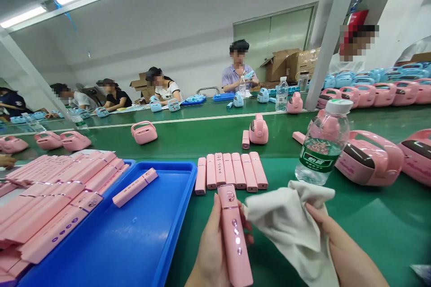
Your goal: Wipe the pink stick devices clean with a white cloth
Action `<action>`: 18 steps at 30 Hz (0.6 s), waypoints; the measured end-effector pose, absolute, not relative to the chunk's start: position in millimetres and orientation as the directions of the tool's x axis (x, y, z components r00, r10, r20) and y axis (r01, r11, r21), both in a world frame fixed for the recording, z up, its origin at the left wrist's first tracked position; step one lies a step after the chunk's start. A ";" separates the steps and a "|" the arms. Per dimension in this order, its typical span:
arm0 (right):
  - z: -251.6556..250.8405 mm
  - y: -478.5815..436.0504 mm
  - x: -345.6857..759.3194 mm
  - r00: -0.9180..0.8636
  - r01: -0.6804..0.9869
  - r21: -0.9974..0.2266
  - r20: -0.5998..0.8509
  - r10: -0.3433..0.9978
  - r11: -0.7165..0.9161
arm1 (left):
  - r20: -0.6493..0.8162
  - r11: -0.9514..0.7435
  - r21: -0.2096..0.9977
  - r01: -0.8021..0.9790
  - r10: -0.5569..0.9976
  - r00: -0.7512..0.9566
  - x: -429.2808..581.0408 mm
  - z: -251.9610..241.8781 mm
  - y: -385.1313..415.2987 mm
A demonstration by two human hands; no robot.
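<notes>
My left hand (pixel 212 249) is wrapped round a pink handheld device (pixel 235 237), its row of shiny round buttons facing up. A white cloth (pixel 292 226) hangs from my right hand (pixel 346 246), its left corner close to the device. Just beyond, several similar pink devices (pixel 230 171) lie side by side on the green table (pixel 269 255). To the left stands a blue tray (pixel 134 242) with one pink device (pixel 135 187) lying in it near the far end.
Many pink devices (pixel 57 197) are piled at the left. A water bottle (pixel 321 148) stands beyond my right hand, beside pink handled speakers (pixel 368 159). More speakers sit on the green belt (pixel 188 132). Several people work across it, one in a purple shirt (pixel 230 76).
</notes>
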State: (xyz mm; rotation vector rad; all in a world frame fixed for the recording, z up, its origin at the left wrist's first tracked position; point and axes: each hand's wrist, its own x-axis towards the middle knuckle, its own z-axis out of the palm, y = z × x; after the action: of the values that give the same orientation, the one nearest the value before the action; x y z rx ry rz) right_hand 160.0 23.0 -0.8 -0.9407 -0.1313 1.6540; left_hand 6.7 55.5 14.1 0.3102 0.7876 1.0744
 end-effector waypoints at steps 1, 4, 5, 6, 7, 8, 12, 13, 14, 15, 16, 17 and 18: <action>4.3 25.7 160.6 -0.072 -0.819 -0.457 -0.517 0.853 -0.347 | -0.396 0.456 0.598 -0.659 0.883 0.252 6.5 12.5 55.3; 10.5 29.2 157.7 0.005 -0.828 -0.502 -0.451 0.893 -0.248 | -0.361 0.497 0.581 -0.644 0.867 0.343 8.1 6.2 54.5; 9.1 28.1 155.9 0.070 -0.804 -0.559 -0.430 0.900 -0.204 | -0.370 0.518 0.584 -0.625 0.855 0.363 9.8 3.9 54.2; 6.2 25.9 154.1 0.114 -0.764 -0.619 -0.410 0.905 -0.184 | -0.388 0.539 0.593 -0.598 0.842 0.375 12.3 2.0 54.0; 2.2 22.7 152.5 0.127 -0.702 -0.686 -0.384 0.915 -0.190 | -0.410 0.556 0.606 -0.569 0.831 0.375 15.2 0.4 53.9; -2.4 19.1 151.2 0.120 -0.614 -0.764 -0.340 0.933 -0.200 | -0.436 0.572 0.619 -0.538 0.821 0.370 18.4 -0.6 53.7; -25.2 14.9 145.6 -0.016 -0.100 -0.995 0.031 0.999 0.029 | -0.399 0.530 0.589 -0.610 0.847 0.350 27.9 1.4 53.9; -31.9 19.3 143.0 -0.083 0.000 -0.994 0.113 0.990 0.113 | -0.379 0.505 0.575 -0.644 0.862 0.338 27.7 2.7 54.3; -38.8 25.8 139.6 -0.158 0.075 -0.982 0.161 0.974 0.175 | -0.373 0.481 0.576 -0.661 0.874 0.311 26.2 3.8 55.0; -45.7 33.6 135.5 -0.236 0.130 -0.969 0.174 0.956 0.209 | -0.389 0.461 0.600 -0.655 0.882 0.264 23.3 4.7 56.1; -52.1 41.7 131.1 -0.307 0.170 -0.961 0.159 0.938 0.219 | -0.420 0.445 0.635 -0.632 0.885 0.201 19.4 5.3 57.5; -57.5 48.7 126.7 -0.355 0.197 -0.956 0.136 0.925 0.217 | -0.440 0.422 0.668 -0.613 0.888 0.132 14.7 5.5 59.2; -61.5 53.6 122.9 -0.391 0.216 -0.954 0.111 0.914 0.209 | -0.443 0.390 0.690 -0.609 0.894 0.070 9.8 5.6 61.0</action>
State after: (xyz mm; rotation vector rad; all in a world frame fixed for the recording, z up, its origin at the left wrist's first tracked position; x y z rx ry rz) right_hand 122.9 53.6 -61.5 -1.0583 -1.7607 1.2215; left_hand 9.8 61.0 5.6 0.3645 0.9585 1.1684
